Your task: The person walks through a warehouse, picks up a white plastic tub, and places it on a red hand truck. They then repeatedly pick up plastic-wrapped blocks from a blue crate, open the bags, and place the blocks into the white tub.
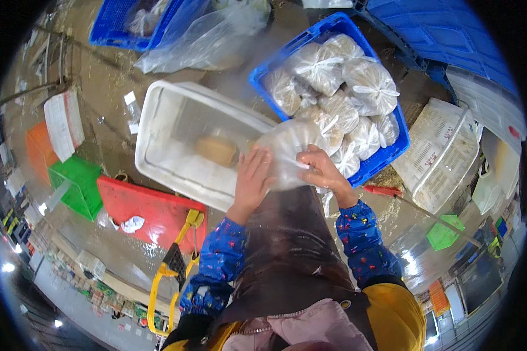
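A cloudy clear plastic bag (285, 147) lies between my hands, over the right end of a white plastic tub (158, 166). My right hand (318, 169) grips the bag at its right side, fingers curled around the plastic. My left hand (254, 175) rests flat against the bag's left side, fingers extended. A tan block (216, 150) sits in the tub, blurred by haze. Just beyond my right hand stands a blue plastic crate (377, 164) filled with several knotted plastic bags (371, 85) of pale brown contents. What the held bag contains is unclear.
Another blue crate (118, 39) and a large clear plastic sack (202, 44) lie at the top. A red board (149, 208), green bin (81, 188) and yellow-framed cart (158, 281) are at left. Right are a white woven sack (439, 153) and a red-ended pole (382, 190). The floor is wet.
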